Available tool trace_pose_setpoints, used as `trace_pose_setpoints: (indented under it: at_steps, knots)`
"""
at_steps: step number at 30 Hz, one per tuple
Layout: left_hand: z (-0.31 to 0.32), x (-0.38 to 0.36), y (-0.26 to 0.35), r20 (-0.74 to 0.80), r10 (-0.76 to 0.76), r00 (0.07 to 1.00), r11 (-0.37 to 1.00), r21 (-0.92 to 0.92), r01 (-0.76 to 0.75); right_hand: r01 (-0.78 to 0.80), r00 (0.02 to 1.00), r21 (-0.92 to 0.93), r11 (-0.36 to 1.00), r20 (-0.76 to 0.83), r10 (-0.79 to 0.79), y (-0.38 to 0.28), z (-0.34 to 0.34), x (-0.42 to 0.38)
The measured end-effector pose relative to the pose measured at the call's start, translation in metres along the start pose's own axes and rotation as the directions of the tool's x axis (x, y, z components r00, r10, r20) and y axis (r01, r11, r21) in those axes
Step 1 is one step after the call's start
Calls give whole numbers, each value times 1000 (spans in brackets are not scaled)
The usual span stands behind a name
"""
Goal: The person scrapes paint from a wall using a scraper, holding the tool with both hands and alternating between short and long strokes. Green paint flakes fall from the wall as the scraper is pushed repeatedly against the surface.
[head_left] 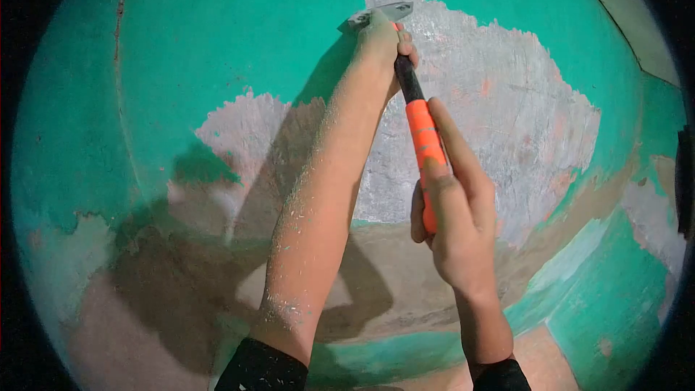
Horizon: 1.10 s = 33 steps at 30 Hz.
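Both bare hands grip a long-handled scraper [416, 112] that is pressed against a green-painted wall [239, 22]. The left hand [382, 40] is closed tight around the upper end of the tool, just below the metal blade [380, 14], which sits at about twelve o'clock in the view and lies flat against the wall at the edge between green paint and a bare grey patch [507, 116]. The right hand [452, 210] wraps the orange grip [426, 137] lower down, near the centre, with its index finger stretched straight up along the grip. The black shaft shows between the two hands. Flecks of paint dust cover the left forearm [318, 203]. Its shadow falls across the wall toward eight o'clock. Dark sleeves [264, 369] show at six o'clock.
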<state>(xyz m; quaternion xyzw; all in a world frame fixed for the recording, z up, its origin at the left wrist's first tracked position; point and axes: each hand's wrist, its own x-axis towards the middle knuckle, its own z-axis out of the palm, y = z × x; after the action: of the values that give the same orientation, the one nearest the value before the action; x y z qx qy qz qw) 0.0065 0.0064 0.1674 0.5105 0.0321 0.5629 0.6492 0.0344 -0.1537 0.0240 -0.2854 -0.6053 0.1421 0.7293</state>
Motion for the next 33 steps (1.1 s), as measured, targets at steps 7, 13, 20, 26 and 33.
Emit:
trace_pose_setpoints:
  at_steps: [7, 13, 20, 26, 33]
  knots:
    - [0, 4, 2, 29, 27, 999, 999, 28, -28, -9, 1000, -1, 1000, 0, 9, -1, 1, 5]
    - [-1, -5, -4, 3, -44, 999, 999, -23, 44, -13, 1000, -1, 1000, -18, 13, -4, -1, -2]
    - [4, -3, -1, 100, 2, 995, 1000, -12, -1, -28, 999, -3, 1000, -17, 28, -7, -5, 4]
    - [11, 10, 4, -29, 35, 999, 999, -28, -35, -24, 999, 3, 1000, 48, 24, -12, -13, 13]
    - [8, 4, 3, 2, 60, 998, 998, 24, -60, 46, 999, -49, 998, -26, -47, 3, -3, 10]
